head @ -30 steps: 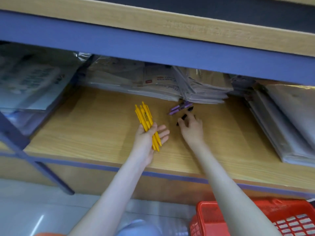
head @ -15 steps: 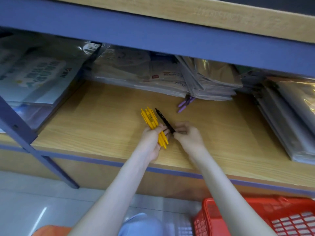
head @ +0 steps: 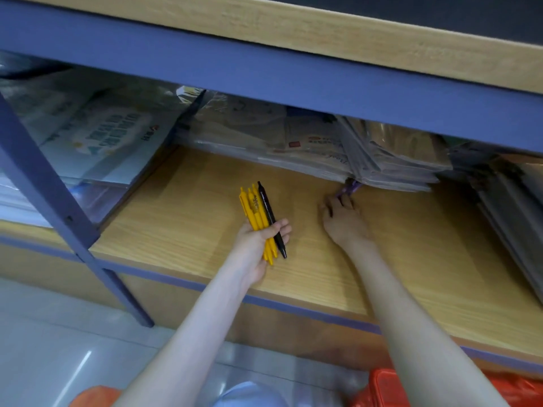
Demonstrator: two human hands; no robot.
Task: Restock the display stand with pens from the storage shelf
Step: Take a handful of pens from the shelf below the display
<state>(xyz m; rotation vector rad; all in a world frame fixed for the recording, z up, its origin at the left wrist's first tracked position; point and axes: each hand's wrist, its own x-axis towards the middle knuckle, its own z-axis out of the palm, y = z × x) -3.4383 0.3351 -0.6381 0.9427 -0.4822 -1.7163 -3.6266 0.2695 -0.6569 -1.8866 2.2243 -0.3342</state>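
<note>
Head view, and we're mid-gather at the storage shelf (head: 191, 218)! Left hand (head: 255, 248) has its fingers wrapped round a fistful of yellow pens (head: 250, 207) plus one black pen (head: 266, 204), the ends fanning toward twelve o'clock. Right hand (head: 342, 220) is stretched out at two o'clock from that bundle, its fingers right at the purple pens (head: 351, 188) poking out from under the plastic-wrapped packs (head: 390, 168). Pinched or only touching, I can't tell. So the collecting is partly done, with the purple ones not yet in the bundle. No display stand in sight, so I'd reckon the carrying and restocking are all to come.
</note>
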